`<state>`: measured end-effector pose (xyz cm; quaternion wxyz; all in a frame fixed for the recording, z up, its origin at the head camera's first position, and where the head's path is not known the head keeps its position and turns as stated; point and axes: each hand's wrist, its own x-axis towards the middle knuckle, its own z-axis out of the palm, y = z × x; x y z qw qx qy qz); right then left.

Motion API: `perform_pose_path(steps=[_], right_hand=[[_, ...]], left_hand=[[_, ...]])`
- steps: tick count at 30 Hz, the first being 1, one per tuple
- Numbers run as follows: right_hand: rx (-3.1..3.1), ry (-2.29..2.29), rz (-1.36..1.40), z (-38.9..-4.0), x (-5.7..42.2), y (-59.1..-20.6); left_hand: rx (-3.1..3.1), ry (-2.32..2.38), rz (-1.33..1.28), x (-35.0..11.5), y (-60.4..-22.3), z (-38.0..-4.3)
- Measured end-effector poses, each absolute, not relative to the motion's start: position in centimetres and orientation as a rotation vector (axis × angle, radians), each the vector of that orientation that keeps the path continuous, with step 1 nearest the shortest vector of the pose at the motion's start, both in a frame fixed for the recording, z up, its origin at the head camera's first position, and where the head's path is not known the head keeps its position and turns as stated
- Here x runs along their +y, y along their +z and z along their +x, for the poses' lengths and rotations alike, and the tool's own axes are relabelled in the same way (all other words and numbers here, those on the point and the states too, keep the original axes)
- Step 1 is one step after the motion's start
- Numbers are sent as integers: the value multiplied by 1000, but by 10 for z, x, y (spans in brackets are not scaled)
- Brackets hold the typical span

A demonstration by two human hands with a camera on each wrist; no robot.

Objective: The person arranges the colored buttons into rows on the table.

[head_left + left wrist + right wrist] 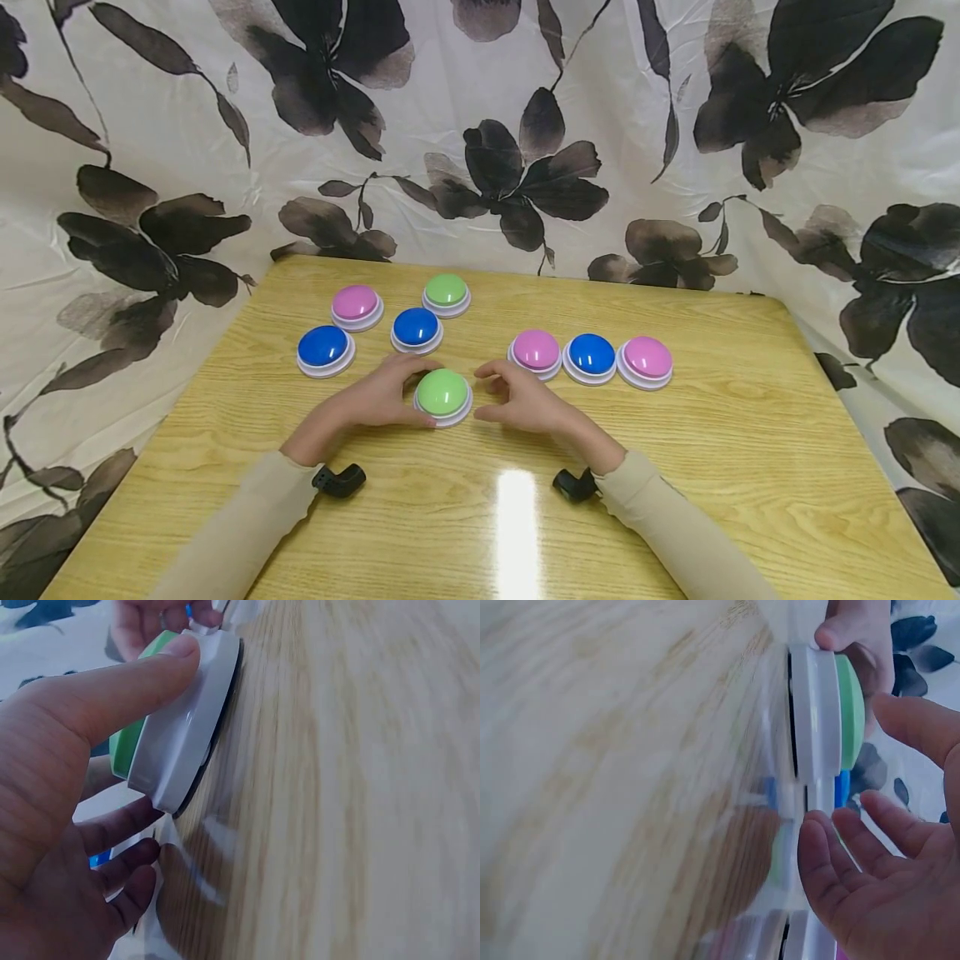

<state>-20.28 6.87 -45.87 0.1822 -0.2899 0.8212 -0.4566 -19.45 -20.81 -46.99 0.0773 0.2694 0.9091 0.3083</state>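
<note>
Yellow wood-grain tabletop [420,517] gives room on the near side. The left hand [378,393] pinches a round green-domed button with a white base [442,393] from its left; the right hand [528,402], half-open and holding nothing, stands just apart at its right. Close behind sits a round blue-domed button [416,327], then the tabletop's far edge.

The left hand [375,396] hides a near-left bit of the nearer green push button [442,393]; both sleeves [243,525] are cut off by the head view's near edge — and the right wrist view crops a pink push button [808,937], blurring the tabletop [630,765].
</note>
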Motion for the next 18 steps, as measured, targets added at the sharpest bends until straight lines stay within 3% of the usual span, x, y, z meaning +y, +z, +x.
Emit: perform_pose_path(steps=[18], right_hand=[[2413,-1274,-776,-207,57,-462]], left_hand=[[2806,996,694,-183,-477,-192]])
